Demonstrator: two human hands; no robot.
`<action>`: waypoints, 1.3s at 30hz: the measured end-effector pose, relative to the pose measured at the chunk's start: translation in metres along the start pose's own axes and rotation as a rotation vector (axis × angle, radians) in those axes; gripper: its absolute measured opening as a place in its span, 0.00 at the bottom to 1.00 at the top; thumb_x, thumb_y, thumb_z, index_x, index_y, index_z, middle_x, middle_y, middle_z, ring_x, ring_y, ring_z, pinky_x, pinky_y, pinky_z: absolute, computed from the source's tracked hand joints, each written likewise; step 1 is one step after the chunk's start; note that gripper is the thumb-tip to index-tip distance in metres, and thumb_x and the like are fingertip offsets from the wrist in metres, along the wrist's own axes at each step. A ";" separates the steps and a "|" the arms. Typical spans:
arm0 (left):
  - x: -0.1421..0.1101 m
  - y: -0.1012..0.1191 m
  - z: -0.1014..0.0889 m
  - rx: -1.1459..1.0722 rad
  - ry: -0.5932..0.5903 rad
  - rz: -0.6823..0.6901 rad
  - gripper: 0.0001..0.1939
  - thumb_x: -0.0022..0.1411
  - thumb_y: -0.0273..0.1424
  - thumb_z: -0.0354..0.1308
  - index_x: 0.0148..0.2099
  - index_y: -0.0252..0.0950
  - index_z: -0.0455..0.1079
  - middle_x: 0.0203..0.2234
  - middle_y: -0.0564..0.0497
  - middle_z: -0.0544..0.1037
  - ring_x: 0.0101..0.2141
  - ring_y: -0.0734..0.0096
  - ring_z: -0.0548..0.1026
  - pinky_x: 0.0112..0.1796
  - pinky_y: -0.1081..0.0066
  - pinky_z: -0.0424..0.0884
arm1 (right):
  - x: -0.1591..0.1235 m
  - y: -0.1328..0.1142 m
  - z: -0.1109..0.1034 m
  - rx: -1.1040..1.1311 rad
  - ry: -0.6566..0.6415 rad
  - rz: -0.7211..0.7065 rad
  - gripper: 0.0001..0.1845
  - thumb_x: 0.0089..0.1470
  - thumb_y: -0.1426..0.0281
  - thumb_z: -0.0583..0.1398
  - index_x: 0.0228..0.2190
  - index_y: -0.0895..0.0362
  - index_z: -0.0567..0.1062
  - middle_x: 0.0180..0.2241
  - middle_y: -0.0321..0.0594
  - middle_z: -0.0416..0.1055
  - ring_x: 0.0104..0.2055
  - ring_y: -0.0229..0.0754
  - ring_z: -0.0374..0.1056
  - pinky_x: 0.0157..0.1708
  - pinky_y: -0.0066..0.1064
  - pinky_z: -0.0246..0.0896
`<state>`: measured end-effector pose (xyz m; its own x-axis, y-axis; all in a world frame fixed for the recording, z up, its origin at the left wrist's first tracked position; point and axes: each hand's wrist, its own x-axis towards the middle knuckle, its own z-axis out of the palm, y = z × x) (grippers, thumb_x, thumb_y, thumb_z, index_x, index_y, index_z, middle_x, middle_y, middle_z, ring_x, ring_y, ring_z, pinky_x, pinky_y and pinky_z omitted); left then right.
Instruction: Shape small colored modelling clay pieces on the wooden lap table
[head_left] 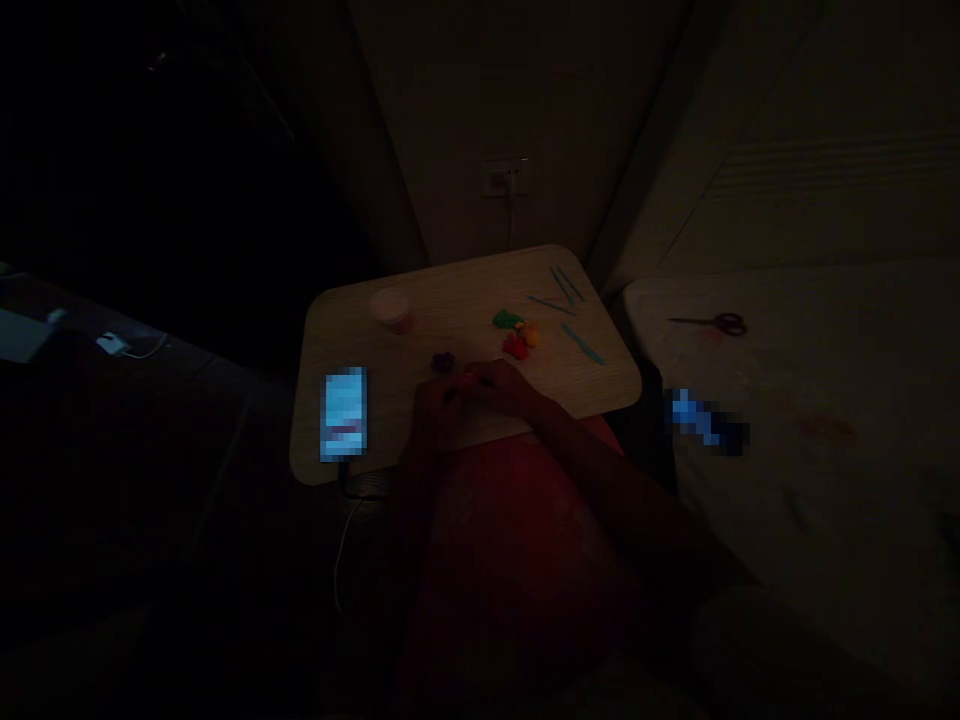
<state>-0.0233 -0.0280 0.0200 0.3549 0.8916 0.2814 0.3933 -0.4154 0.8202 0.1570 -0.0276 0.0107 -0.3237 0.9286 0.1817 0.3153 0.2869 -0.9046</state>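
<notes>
Both hands meet over the near edge of a small wooden-topped table (pixel 465 290), in very dim light. My left hand (pixel 436 402) has its fingers curled in against the other hand. The fingers of my right hand (pixel 501 386) are bent around a small red piece of modelling clay (pixel 470 378), mostly covered by the fingers of both hands. Just beyond them lies a dark purple lump (pixel 443 362). Farther right sit green clay (pixel 508 318), yellow-orange clay (pixel 529 335) and red clay (pixel 515 347), touching one another.
A pale tub (pixel 391 308) stands at the back left, a lit phone (pixel 343 414) near the left edge. Several thin teal tools, including a flat knife-like one (pixel 583 344), lie at right. Scissors (pixel 727 323) rest on a pale surface beyond. A wall socket (pixel 504 178) has a cord plugged in.
</notes>
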 end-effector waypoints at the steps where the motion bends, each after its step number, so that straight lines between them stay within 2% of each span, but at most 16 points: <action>1: 0.000 -0.001 0.000 0.002 -0.001 0.000 0.23 0.71 0.48 0.55 0.31 0.36 0.75 0.22 0.52 0.75 0.26 0.68 0.70 0.29 0.69 0.64 | 0.000 0.000 0.000 0.032 -0.003 0.001 0.25 0.62 0.48 0.59 0.26 0.57 0.72 0.25 0.34 0.66 0.29 0.37 0.60 0.31 0.29 0.49; 6: 0.001 -0.001 0.001 0.004 -0.017 0.032 0.20 0.70 0.47 0.57 0.33 0.37 0.72 0.23 0.53 0.73 0.26 0.70 0.68 0.30 0.69 0.66 | 0.004 -0.001 -0.002 0.241 0.025 0.074 0.29 0.60 0.44 0.57 0.25 0.56 0.70 0.23 0.34 0.64 0.28 0.36 0.57 0.29 0.29 0.51; 9: 0.003 -0.001 0.001 -0.114 -0.059 0.039 0.21 0.69 0.51 0.57 0.42 0.37 0.75 0.32 0.49 0.79 0.33 0.64 0.75 0.36 0.66 0.72 | 0.005 -0.002 -0.005 0.255 0.071 0.069 0.30 0.60 0.42 0.56 0.25 0.55 0.67 0.22 0.32 0.61 0.26 0.36 0.55 0.27 0.28 0.51; 12: 0.006 -0.005 0.001 -0.202 -0.032 0.026 0.25 0.71 0.54 0.52 0.47 0.37 0.77 0.39 0.46 0.82 0.39 0.59 0.78 0.42 0.63 0.74 | 0.004 -0.001 -0.007 0.201 0.103 0.051 0.32 0.60 0.40 0.56 0.24 0.55 0.66 0.21 0.32 0.60 0.26 0.36 0.55 0.27 0.28 0.51; 16: 0.007 -0.010 0.002 -0.202 -0.022 0.011 0.26 0.72 0.54 0.52 0.44 0.37 0.77 0.35 0.47 0.80 0.36 0.63 0.76 0.39 0.65 0.72 | 0.003 -0.001 -0.006 0.160 0.101 0.054 0.32 0.63 0.41 0.53 0.23 0.55 0.66 0.21 0.33 0.62 0.26 0.36 0.57 0.28 0.29 0.52; 21: 0.006 -0.007 0.003 -0.167 0.057 -0.025 0.21 0.69 0.51 0.58 0.37 0.38 0.72 0.29 0.52 0.75 0.31 0.68 0.71 0.34 0.70 0.68 | 0.002 -0.003 -0.001 0.101 0.059 -0.049 0.31 0.67 0.43 0.49 0.29 0.56 0.70 0.27 0.38 0.69 0.30 0.39 0.62 0.33 0.31 0.57; 25: 0.006 -0.001 0.004 -0.096 0.057 -0.040 0.17 0.66 0.45 0.63 0.34 0.38 0.66 0.25 0.55 0.69 0.27 0.72 0.66 0.30 0.72 0.64 | 0.001 -0.003 0.000 0.094 0.021 -0.059 0.31 0.70 0.46 0.46 0.33 0.57 0.74 0.31 0.41 0.73 0.33 0.40 0.64 0.36 0.32 0.58; 28: 0.006 0.001 0.005 -0.025 0.053 -0.001 0.15 0.66 0.39 0.63 0.33 0.38 0.63 0.24 0.57 0.67 0.25 0.74 0.64 0.28 0.72 0.61 | 0.002 0.000 0.000 0.015 -0.013 -0.054 0.30 0.68 0.45 0.50 0.33 0.58 0.74 0.30 0.40 0.72 0.32 0.40 0.64 0.35 0.31 0.55; 31: 0.006 0.001 0.006 -0.007 0.051 0.024 0.12 0.66 0.37 0.61 0.34 0.38 0.64 0.24 0.57 0.68 0.25 0.74 0.64 0.28 0.72 0.61 | 0.002 0.000 -0.001 -0.017 -0.018 -0.051 0.30 0.65 0.44 0.52 0.31 0.58 0.74 0.28 0.37 0.70 0.31 0.38 0.62 0.33 0.30 0.52; 36: 0.004 -0.001 0.005 -0.031 0.090 0.066 0.13 0.65 0.39 0.63 0.36 0.38 0.64 0.26 0.55 0.69 0.27 0.73 0.67 0.30 0.72 0.65 | 0.003 -0.002 -0.002 0.086 0.009 -0.029 0.31 0.64 0.44 0.52 0.28 0.58 0.72 0.26 0.36 0.66 0.29 0.36 0.58 0.31 0.28 0.51; 39: 0.003 -0.002 0.005 -0.070 0.109 0.070 0.14 0.67 0.41 0.64 0.46 0.38 0.69 0.33 0.52 0.74 0.31 0.71 0.72 0.33 0.70 0.70 | 0.003 0.000 -0.003 0.128 0.020 0.012 0.32 0.61 0.42 0.55 0.26 0.59 0.72 0.23 0.35 0.64 0.28 0.35 0.57 0.29 0.28 0.50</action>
<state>-0.0187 -0.0251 0.0173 0.2841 0.8766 0.3884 0.3093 -0.4673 0.8283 0.1584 -0.0238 0.0119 -0.3018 0.9368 0.1768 0.2023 0.2442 -0.9484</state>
